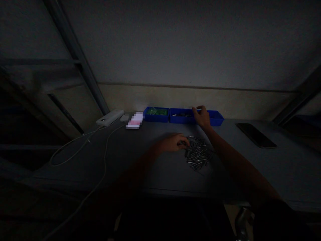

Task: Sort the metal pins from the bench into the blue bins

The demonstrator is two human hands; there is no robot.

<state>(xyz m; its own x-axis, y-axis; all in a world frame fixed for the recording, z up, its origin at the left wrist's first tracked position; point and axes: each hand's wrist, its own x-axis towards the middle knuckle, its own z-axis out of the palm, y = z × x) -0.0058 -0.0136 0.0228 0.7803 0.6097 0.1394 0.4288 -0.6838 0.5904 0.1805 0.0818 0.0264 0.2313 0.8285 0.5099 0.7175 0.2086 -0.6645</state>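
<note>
Left hand [175,142]: fingers curled, tips touching the pile of metal pins [198,156] lying just to its right on the surface [150,160]. Grip cannot be determined. Right hand [202,117]: positioned beyond the pile, fingers curved over the blue tray [179,119]. Grip cannot be determined.

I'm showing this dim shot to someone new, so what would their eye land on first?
Probably the blue trays along the far edge of the table, the brightest colour here, with the right hand at them. Next comes the heap of small metal pins at mid-table, with the left hand touching its left edge. A dark phone lies far right.
</note>
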